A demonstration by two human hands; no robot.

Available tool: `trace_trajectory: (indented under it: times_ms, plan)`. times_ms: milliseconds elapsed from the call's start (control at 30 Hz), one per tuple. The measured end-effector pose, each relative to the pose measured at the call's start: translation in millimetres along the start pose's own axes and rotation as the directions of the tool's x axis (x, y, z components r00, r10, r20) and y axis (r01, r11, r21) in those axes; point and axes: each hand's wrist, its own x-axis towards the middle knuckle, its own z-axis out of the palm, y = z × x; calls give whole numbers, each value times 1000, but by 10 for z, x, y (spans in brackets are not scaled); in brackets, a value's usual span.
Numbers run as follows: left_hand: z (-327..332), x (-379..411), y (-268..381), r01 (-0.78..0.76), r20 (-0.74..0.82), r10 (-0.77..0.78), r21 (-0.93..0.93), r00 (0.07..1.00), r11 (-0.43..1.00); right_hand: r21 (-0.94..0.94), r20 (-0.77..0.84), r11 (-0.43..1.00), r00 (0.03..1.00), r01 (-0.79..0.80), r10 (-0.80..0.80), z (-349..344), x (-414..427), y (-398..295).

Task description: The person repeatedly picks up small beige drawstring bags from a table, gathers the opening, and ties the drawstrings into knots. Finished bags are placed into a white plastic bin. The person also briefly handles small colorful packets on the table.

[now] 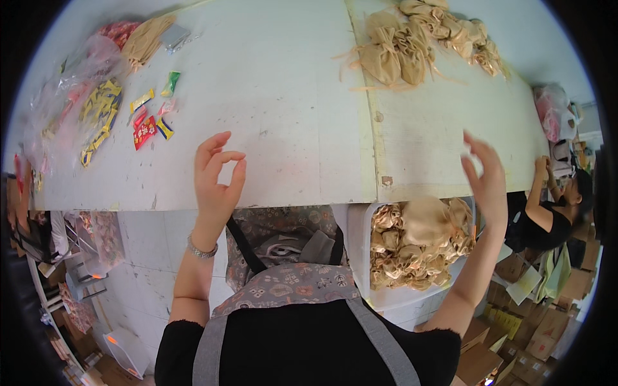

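Note:
My left hand is raised over the front part of the white table, fingers curled and apart, holding nothing. My right hand hovers above the table's front edge at the right, also empty, thumb and fingers apart. Between it and my body, a blurred tan drawstring pouch shows above a white plastic bin full of such pouches. Several wrapped candies lie on the table beyond my left hand. More tied pouches with ribbons rest at the far right.
At the far left are a pile of yellow-and-blue wrapped candies in clear plastic, a stack of flat tan pouches and a small grey packet. A person sits at the right end of the table. Cardboard boxes stand on the floor at lower right.

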Motion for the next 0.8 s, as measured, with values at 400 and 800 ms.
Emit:
trace_trajectory:
  times_ms: [400,800]
  plan:
    - [428,222,30,203,223,-138,-302,965,931,482,149,799,932,-359,329,2027,1878,-378]
    - [539,387,-333,737,678,-290,-632,675,240,262,-421,596,645,759,-638,2051,743,-1332]
